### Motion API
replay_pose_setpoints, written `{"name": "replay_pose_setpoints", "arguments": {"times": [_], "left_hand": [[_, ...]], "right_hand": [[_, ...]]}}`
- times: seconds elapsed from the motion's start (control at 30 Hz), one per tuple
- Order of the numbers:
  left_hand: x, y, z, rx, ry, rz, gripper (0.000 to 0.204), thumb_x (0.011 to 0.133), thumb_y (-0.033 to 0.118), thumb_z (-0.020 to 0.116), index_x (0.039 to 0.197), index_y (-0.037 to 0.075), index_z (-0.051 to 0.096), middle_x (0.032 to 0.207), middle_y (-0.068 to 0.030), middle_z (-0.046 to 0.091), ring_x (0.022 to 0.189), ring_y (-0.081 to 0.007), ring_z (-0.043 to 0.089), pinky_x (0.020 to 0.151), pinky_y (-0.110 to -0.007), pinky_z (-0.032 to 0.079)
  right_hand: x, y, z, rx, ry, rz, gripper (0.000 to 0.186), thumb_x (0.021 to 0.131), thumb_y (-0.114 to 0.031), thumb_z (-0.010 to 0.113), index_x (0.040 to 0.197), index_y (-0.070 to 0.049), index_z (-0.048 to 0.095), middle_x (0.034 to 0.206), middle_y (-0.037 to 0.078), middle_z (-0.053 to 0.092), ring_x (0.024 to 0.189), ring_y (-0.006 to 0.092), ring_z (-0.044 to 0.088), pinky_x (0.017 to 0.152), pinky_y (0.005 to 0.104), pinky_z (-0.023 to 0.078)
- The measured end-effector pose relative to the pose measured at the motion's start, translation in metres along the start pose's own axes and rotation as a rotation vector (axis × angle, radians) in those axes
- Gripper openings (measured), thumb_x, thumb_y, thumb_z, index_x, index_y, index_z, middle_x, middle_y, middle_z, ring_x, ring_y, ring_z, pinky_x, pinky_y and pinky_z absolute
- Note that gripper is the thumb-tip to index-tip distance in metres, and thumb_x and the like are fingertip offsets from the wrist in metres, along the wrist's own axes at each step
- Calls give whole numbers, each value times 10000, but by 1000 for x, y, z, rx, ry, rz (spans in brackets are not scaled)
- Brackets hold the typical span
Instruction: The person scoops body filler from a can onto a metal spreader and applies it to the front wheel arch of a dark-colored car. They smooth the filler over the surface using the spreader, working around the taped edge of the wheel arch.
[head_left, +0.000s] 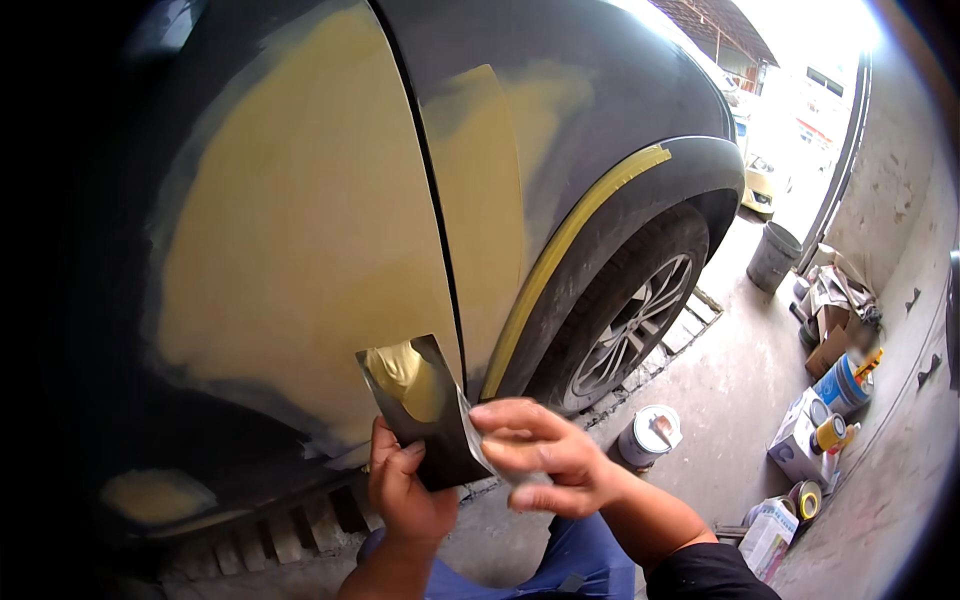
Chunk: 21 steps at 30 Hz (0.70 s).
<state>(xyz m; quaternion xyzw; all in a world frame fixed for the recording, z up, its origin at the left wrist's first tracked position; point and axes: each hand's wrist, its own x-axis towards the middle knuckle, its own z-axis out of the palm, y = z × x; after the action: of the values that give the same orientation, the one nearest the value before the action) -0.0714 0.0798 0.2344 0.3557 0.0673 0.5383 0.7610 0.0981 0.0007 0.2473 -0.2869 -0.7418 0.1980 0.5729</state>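
A dark rectangular board [435, 450] with a blob of yellow paste [398, 375] on its upper part is held upright in my left hand [405, 480], thumb across its face. My right hand [545, 460] is at the board's right edge, fingers bent around a pale, thin item [478, 438], blurred and partly hidden, perhaps a spreader. Behind them is a dark car body with pale yellow patches on a door [290, 230] and on the panel beside it [470, 160]. Yellow tape [570, 225] follows the wheel arch above the wheel [625, 325].
A white pail [640, 450] stands on the floor near the wheel. Along the right wall [890, 170] are a grey bucket [768, 265], cartons, a blue can [840, 385], tape rolls [805, 500] and other cans. Another car [760, 185] is outside the doorway. A grate runs beneath the car.
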Motion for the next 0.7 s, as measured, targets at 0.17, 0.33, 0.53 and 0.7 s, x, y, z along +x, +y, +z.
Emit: {"name": "replay_pose_setpoints", "arguments": {"times": [0.17, 0.33, 0.53, 0.7], "left_hand": [[9, 11, 10, -64, -124, 155, 523, 774, 76, 465, 1292, 1, 472, 1289, -120, 552, 1231, -254, 502, 1089, -400, 348], [21, 47, -13, 66, -152, 334, 532, 781, 100, 462, 1303, 0, 462, 1283, -125, 551, 1225, -259, 506, 1075, -406, 367], [21, 59, -37, 112, -45, 367, 518, 794, 111, 455, 1302, 16, 472, 1283, -116, 554, 1224, -255, 509, 1070, -405, 368], [18, 53, -44, 112, -24, 348, 508, 800, 107, 456, 1299, 11, 473, 1286, -110, 556, 1220, -257, 513, 1070, -405, 370]], "right_hand": [[-4, 19, -29, -641, -72, -26, 494, 768, -132, 725, 1253, -123, 627, 1333, 113, 512, 1178, 363, 449, 1004, 464, 391], [84, -2, -67, -1376, 235, 22, 533, 828, -153, 649, 1340, -204, 511, 1420, 72, 373, 1245, 380, 334, 1008, 504, 341], [165, -32, -83, -1551, 277, -155, 477, 884, -154, 623, 1347, -200, 520, 1386, 80, 422, 1238, 344, 365, 993, 475, 381], [178, -30, -81, -1567, 267, -164, 450, 876, -168, 606, 1316, -220, 530, 1338, 59, 452, 1222, 385, 370, 931, 531, 391]]}}
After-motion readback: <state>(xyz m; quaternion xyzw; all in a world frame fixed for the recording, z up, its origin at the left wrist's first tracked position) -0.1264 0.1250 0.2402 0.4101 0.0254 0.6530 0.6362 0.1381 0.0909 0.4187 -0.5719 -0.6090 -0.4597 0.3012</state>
